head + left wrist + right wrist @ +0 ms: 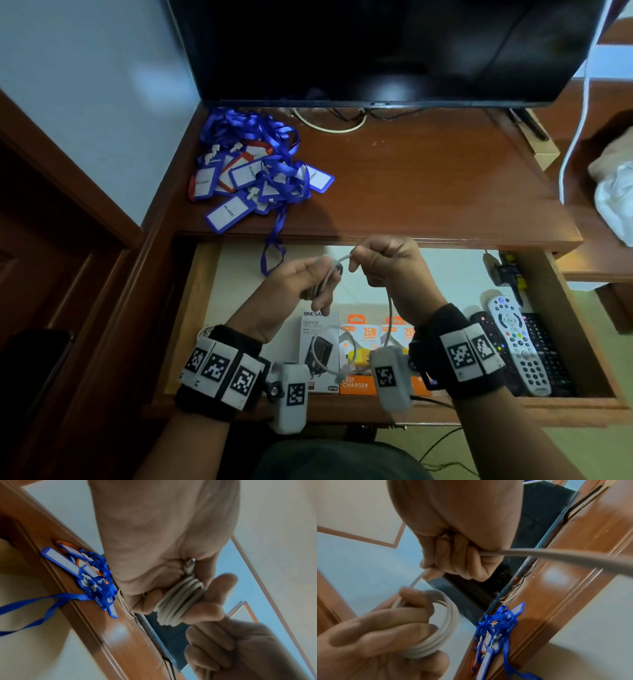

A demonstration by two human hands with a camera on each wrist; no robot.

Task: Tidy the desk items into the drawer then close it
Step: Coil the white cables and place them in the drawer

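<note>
1. The left hand is holding a coil of white cable, its fingers curling round the loops above the open drawer
2. The right hand is gripping the free run of the same cable in a fist, just beside the left hand; the loose tail is hanging down past the right wrist
3. Charger boxes and remote controls are lying inside the drawer, boxes at the front middle, remotes at the right
4. A heap of blue lanyards with badge holders is sitting on the desk top, one strap dangling over the drawer
5. A dark television is standing at the back of the desk
</note>
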